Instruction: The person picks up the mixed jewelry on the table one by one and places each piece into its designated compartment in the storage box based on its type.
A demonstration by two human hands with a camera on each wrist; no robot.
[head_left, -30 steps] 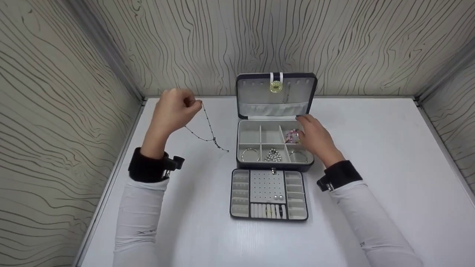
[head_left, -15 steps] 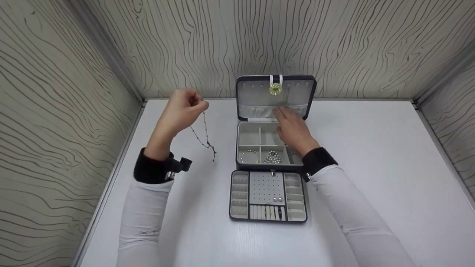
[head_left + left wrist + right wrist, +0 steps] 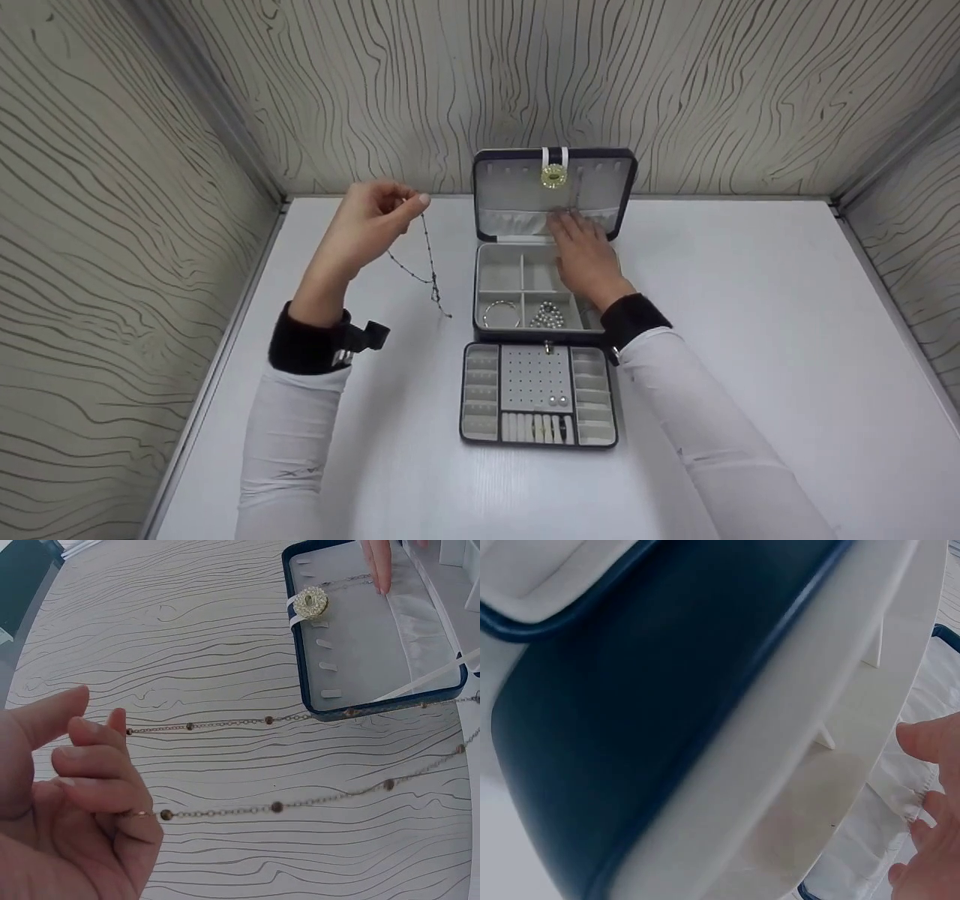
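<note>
Left of the jewelry box, my left hand [image 3: 367, 225] holds up a thin beaded chain necklace [image 3: 433, 279], which hangs in a loop with a short tail. The left wrist view shows dark beads along the chain [image 3: 277, 807] running out from the curled fingers. My right hand [image 3: 589, 262] reaches over the jewelry box [image 3: 480, 292], fingers straight against the gathered pocket [image 3: 510, 223] of the raised lid [image 3: 514, 184]. Beside those fingertips, another fine chain [image 3: 349, 579] hangs inside the lid. My right hand hides the box's right compartments.
A bangle [image 3: 501, 313] and a bead strand [image 3: 549, 316] lie in front compartments of the box. In front of it sits a removable tray [image 3: 463, 394] with pearl earrings [image 3: 558, 401] and rings in slots [image 3: 547, 429]. Patterned walls [image 3: 510, 90] stand behind and beside the white table [image 3: 750, 300].
My right hand has moved left from the box's right side to the lid pocket, covering the pink beaded bracelet. My left hand has shifted slightly right with the necklace swaying.
</note>
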